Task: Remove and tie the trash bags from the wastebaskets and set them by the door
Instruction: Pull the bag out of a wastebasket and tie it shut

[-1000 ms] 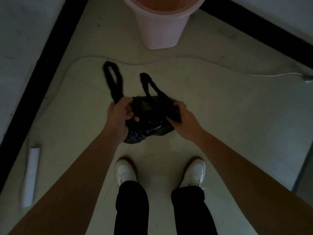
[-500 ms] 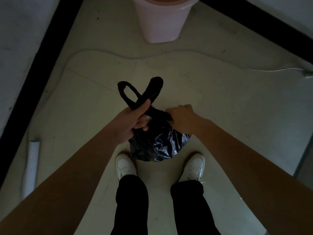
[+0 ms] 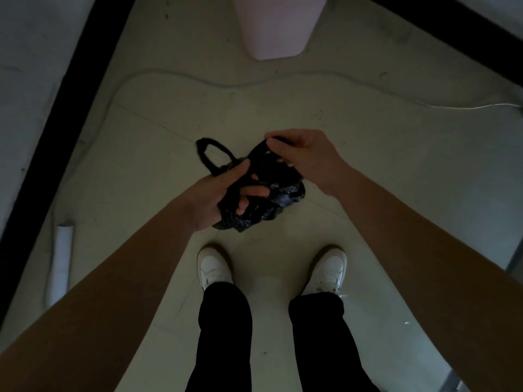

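The left hand (image 3: 223, 193) grips the black trash bag (image 3: 271, 205) at its gathered neck, fingers curled through the plastic and thumb laid along the top. This looks meant to hold the mouth shut and carry the weight while the other hand works. The right hand (image 3: 305, 154) pinches the second handle (image 3: 259, 149) between thumb and fingertips and lifts it up over the neck. The free handle loop (image 3: 204, 154) sticks out beyond the left thumb, towards the far left. With one strap pinched and one left standing, I judge this to be the tying step, the knot not yet drawn tight.

The bag hangs in the air, off the floor (image 3: 368, 193), over its middle and just ahead of two white shoes (image 3: 213, 268).

The pink wastebasket (image 3: 278, 32) stands towards the floor's far corner, well apart from the bag; its rim is out of frame, so its contents cannot be told. A thin cable (image 3: 226, 85) snakes across the floor between basket and bag. A white tube (image 3: 62, 256) lies along the left edge beside the black skirting (image 3: 65, 114).

Nothing crowds the hands. The cable could catch a foot on any step towards the basket, and I cannot make out a door.
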Demonstrator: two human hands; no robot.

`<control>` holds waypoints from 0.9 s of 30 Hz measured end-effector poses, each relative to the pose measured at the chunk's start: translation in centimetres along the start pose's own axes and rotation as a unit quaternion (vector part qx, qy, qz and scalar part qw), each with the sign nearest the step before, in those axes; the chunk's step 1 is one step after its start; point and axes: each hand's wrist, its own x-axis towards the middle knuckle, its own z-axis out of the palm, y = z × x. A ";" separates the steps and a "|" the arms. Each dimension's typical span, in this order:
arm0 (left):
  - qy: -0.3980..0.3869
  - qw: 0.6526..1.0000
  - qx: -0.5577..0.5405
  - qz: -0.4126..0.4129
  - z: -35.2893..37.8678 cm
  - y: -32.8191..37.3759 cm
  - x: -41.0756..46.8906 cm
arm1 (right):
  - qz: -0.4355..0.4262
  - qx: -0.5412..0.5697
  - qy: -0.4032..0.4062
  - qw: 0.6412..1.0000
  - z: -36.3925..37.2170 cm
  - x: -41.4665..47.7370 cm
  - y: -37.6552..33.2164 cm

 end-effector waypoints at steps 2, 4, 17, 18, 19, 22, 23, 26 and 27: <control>0.018 0.998 -0.060 0.017 -0.6 -0.1 0.0 | -0.021 -0.008 0.019 1.000 0.2 0.0 0.6; 0.044 0.989 -0.132 0.046 -1.3 0.1 0.0 | 0.005 0.014 -0.006 1.000 0.3 -0.6 1.7; 0.011 0.999 0.039 0.029 -1.8 2.0 -1.1 | -0.096 -0.369 0.000 0.925 2.7 0.7 5.3; 0.016 0.997 0.067 0.031 -1.7 2.1 -1.3 | -0.079 -0.400 -0.041 0.912 3.1 1.2 5.4; 0.029 0.995 0.095 0.035 -1.5 2.0 -1.3 | -0.070 -0.432 -0.074 0.896 3.5 1.8 5.6; 0.150 0.969 0.172 0.090 -1.9 1.2 -0.8 | -0.083 -0.436 -0.097 0.891 3.2 2.6 6.2; 0.220 0.950 0.184 0.121 -2.3 0.7 -0.5 | -0.070 -0.402 -0.086 0.909 3.0 2.4 6.3; 0.353 0.913 0.081 0.186 -2.8 -0.2 0.3 | -0.057 -0.343 -0.084 0.934 2.9 1.6 6.4; 0.352 0.917 0.005 0.188 -2.7 -0.3 0.5 | -0.058 -0.347 -0.092 0.932 3.1 1.2 6.4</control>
